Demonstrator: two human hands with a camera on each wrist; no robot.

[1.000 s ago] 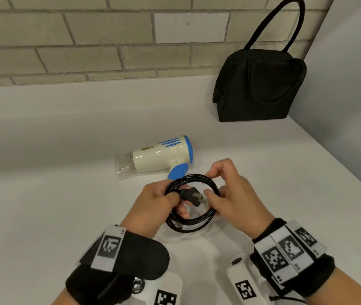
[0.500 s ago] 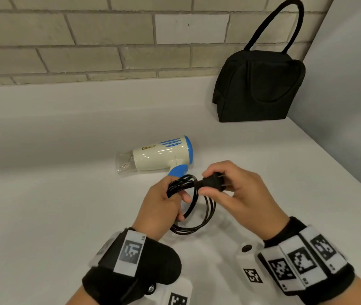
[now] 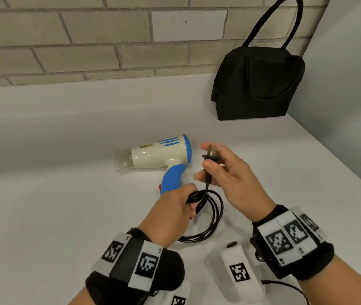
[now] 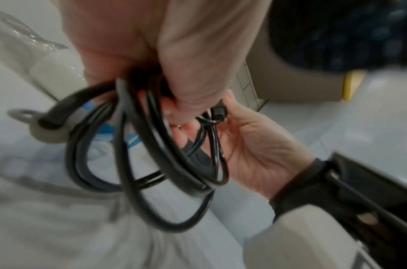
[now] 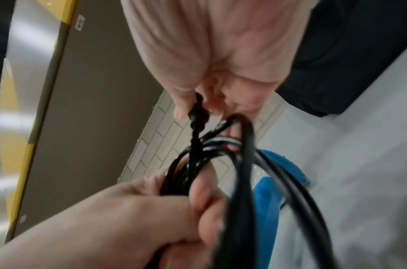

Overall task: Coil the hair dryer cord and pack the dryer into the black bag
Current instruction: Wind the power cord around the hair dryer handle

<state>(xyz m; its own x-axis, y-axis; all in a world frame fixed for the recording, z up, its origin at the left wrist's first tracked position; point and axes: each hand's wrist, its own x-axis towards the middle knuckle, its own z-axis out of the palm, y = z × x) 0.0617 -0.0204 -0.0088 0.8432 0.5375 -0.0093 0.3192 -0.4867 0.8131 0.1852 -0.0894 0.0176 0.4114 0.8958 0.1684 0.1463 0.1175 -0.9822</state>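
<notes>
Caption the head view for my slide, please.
Left hand grips coiled cord; right hand lifts its plug.

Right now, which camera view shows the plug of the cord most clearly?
The head view: the plug stands sharp, pinched in the right hand above the coil. The right wrist view shows its dark body blurred between fingers; the left wrist view shows only a small blurred piece.

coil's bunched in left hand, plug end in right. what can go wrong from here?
1. The left hand grips only one side of the coiled cord; free loops could spring apart.
2. The right hand lifts the plug; pulling may tug the hair dryer.
3. The black bag looks closed.
</notes>
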